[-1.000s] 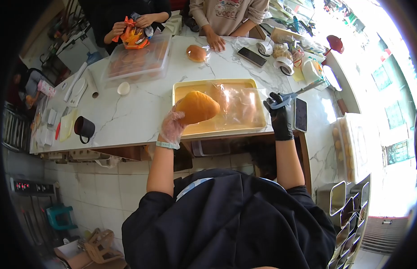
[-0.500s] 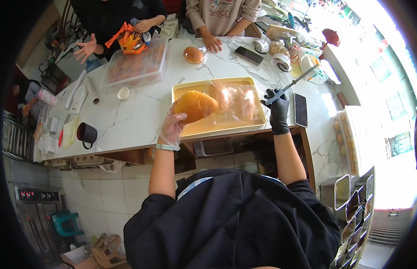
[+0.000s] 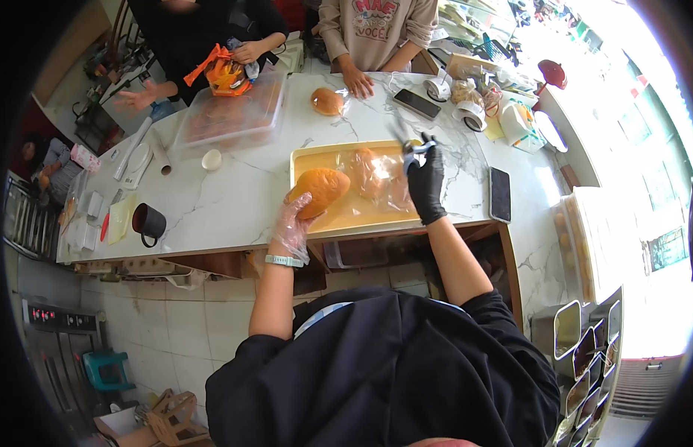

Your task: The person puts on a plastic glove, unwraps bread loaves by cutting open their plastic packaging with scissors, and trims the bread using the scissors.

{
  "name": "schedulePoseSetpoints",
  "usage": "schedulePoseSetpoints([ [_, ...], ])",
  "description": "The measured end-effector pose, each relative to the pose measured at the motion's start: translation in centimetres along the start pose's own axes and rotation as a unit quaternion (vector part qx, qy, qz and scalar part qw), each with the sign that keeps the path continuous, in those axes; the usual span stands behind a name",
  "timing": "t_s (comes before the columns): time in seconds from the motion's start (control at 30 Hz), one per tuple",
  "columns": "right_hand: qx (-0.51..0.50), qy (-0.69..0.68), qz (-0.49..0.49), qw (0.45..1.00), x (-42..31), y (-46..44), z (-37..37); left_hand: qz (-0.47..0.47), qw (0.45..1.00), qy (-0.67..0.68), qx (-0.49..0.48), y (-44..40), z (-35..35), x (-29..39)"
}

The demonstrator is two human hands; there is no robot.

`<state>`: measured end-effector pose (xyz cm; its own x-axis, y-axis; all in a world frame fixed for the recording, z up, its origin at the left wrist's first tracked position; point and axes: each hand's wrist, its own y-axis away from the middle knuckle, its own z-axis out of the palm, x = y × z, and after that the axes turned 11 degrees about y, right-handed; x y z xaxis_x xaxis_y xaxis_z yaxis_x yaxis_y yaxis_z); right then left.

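My left hand (image 3: pixel 293 223), in a clear plastic glove, is closed around a golden bread bun (image 3: pixel 319 192) held over the left part of a yellow tray (image 3: pixel 305 158). My right hand (image 3: pixel 427 182), in a black glove, grips scissors (image 3: pixel 413 151) by their blue-grey handles. The blades point up and away and are smeared by motion. Below and left of that hand, bread in clear plastic wrapping (image 3: pixel 372 175) lies in the tray. How far apart the blades stand I cannot make out.
Across the marble table (image 3: pixel 235 201), a wrapped bun (image 3: pixel 327 101) lies near a person's hand (image 3: pixel 358 80). Another person holds an orange bag (image 3: pixel 229 77) over a lidded plastic box (image 3: pixel 238 119). A dark mug (image 3: pixel 148 223) stands left; a phone (image 3: pixel 499 195) lies right.
My right hand has swung the scissors left, from beside the tray to its right end, turning the blades from right-pointing to up-left. The bun in my left hand has tilted more upright.
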<state>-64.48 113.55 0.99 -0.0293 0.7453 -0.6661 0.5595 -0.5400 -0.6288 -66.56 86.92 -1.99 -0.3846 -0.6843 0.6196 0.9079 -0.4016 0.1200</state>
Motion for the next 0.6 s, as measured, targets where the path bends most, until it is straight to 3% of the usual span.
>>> schedulePoseSetpoints([
  [0.03, -0.030, -0.019, -0.025, 0.999, -1.2, 0.5, 0.0, 0.002, 1.000, 0.000, 0.001, 0.0, 0.2, 0.1],
  [0.07, -0.181, 0.012, 0.062, 0.981, -2.5, 1.1, -0.2, -0.002, 1.000, 0.002, 0.004, 0.1, 0.4, 0.0],
  [0.1, -0.242, -0.081, 0.093, 0.963, -3.9, 2.1, 0.3, -0.007, 1.000, 0.005, 0.006, 0.2, 0.5, -0.1],
  [0.2, -0.281, -0.018, 0.004, 0.959, -4.1, 4.8, 2.1, -0.031, 0.998, 0.033, 0.038, 0.3, 1.2, -0.6],
  [0.33, -0.283, -0.051, -0.022, 0.957, -4.7, 5.6, 1.6, -0.038, 0.995, 0.064, 0.073, 1.0, 1.2, -1.5],
  [0.4, -0.264, -0.076, -0.050, 0.960, -3.8, 6.2, 2.0, -0.039, 0.997, 0.044, 0.047, 1.2, 1.3, -1.8],
  [0.6, -0.314, -0.178, 0.090, 0.928, -2.4, 6.5, 1.9, -0.055, 0.998, 0.040, 0.016, 1.2, 2.5, -1.8],
])
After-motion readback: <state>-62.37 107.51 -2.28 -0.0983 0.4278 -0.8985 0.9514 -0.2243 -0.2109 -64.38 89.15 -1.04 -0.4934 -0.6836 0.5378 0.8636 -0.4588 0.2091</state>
